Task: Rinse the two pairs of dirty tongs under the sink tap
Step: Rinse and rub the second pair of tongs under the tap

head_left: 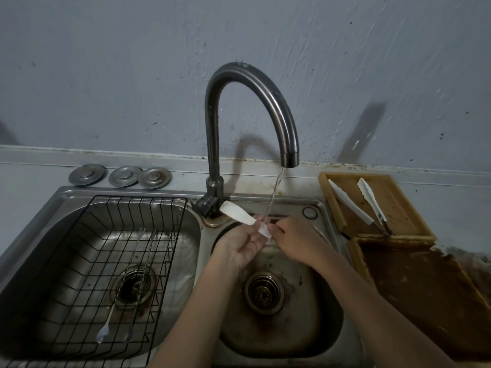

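Frame centre: left hand (240, 247) and right hand (295, 239) both gripped first tongs (245, 217) under tap (289, 155) stream. Second tongs (372, 205) lay on wooden tray (414, 221), right, apparently unrinsed. Roughly half left.

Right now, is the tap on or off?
On. A thin stream of water falls from the tap spout onto the tongs that both hands hold over the right basin.

Held tongs (240, 213) handles hidden behind hands; rack (87, 261) cut off bottom-left.
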Available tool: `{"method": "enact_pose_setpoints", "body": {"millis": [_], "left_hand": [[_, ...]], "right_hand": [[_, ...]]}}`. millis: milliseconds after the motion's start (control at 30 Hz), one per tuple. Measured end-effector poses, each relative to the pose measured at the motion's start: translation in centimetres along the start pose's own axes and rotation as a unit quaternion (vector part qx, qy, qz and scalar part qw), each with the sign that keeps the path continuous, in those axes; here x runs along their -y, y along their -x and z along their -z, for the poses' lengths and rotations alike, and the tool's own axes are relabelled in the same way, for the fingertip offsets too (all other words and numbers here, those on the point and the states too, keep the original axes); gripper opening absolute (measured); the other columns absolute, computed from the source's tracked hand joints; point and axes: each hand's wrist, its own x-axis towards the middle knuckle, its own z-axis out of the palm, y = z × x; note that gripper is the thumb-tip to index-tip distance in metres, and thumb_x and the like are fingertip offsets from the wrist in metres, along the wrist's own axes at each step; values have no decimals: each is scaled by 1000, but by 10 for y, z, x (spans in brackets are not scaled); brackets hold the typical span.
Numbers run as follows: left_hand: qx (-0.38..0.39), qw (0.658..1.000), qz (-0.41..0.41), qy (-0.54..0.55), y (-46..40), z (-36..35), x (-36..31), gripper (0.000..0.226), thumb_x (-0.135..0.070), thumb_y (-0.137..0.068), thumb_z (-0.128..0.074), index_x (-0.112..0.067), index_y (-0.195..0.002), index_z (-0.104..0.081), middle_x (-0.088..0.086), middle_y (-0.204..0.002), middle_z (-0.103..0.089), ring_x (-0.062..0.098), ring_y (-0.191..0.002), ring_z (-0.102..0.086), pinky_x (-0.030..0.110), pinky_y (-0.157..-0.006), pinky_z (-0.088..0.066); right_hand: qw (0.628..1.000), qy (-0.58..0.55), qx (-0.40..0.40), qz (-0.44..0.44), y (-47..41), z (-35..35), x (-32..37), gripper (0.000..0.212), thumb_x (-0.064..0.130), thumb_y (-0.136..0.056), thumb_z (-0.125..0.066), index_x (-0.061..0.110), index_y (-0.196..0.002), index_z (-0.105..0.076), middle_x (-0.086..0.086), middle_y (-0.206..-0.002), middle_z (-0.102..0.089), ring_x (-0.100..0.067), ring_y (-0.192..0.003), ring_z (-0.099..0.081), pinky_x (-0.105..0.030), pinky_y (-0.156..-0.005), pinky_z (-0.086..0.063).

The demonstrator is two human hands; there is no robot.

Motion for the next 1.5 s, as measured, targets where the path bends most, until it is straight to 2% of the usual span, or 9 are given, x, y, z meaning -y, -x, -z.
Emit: {"method": "enact_pose_setpoints", "body": {"millis": [67,133,267,400,500,733,900,1233,1500], "left_hand": [[-25,998,-45,42,-6,0,-3,18,4,-96,-37,3,-87,-52,16,-85,-59,19,-75,-58,27,-93,-51],[-37,996,-58,52,-9,0,3,18,1,-97,-36,4,-95,-54,16,-90,-60,20,-82,-58,37,-105,-40],[-22,999,-44,8,-3,-4,32,32,7,-92,-42,1,-122,-52,11,-103,-65,18,-96,-61,31,-85,-52],[2,999,-45,-22,0,-11,39,53,18,-92,-30,-4,-140,-34,12,-141,-48,20,-131,-45,30,-97,-42],[10,1000,-11,-4,2,-11,28,42,8,-96,-28,-1,-137,-35,16,-133,-54,24,-119,-53,32,-83,-52],[-64,996,-27,48,-8,8,14,37,-5,-101,-26,3,-137,-31,22,-139,-47,34,-127,-47,52,-104,-37],[-61,995,-34,-69,-5,16,36,32,-1,-97,-38,-2,-128,-44,13,-110,-66,25,-98,-66,39,-73,-57],[-37,985,44,-164,1,24,27,58,-48,-97,-31,3,-106,-58,21,-91,-74,31,-79,-73,39,-62,-59],[11,967,-10,-255,-2,28,24,18,-2,-87,-58,-1,-105,-59,15,-98,-72,24,-84,-73,30,-65,-59]], "right_hand": [[1000,-12,9,-4,5,-1,-5,44,33,-98,-35,19,-59,-50,3,-56,-46,-10,-49,-43,-24,-49,-32],[1000,-2,10,-10,8,-3,-10,44,32,-98,-34,16,-62,-53,1,-57,-48,-11,-51,-44,-25,-53,-34],[998,13,-5,-55,8,-11,-20,46,38,-97,-31,14,-70,-58,-2,-64,-56,-15,-56,-51,-31,-57,-42],[994,-16,-62,-86,12,-30,-32,49,49,-95,-28,13,-84,-59,-8,-82,-63,-24,-74,-61,-36,-67,-48],[991,-23,-89,-95,15,-37,-40,48,60,-89,-31,17,-87,-53,-3,-79,-61,-15,-67,-58,-28,-54,-39],[988,-61,28,-142,19,-37,-56,44,53,-93,-35,25,-62,-51,3,-61,-56,-10,-56,-54,-24,-50,-34],[979,-45,96,-177,33,-41,-69,52,65,-86,-35,20,-62,-47,5,-56,-47,-6,-48,-44,-22,-49,-33],[967,-154,87,-183,57,-44,-88,64,69,-84,-24,21,-64,-62,0,-66,-65,-18,-69,-65,-36,-77,-49],[971,-161,61,-166,58,-40,-86,51,68,-83,-27,31,-57,-52,8,-55,-55,-1,-55,-54,-23,-59,-37]]}}
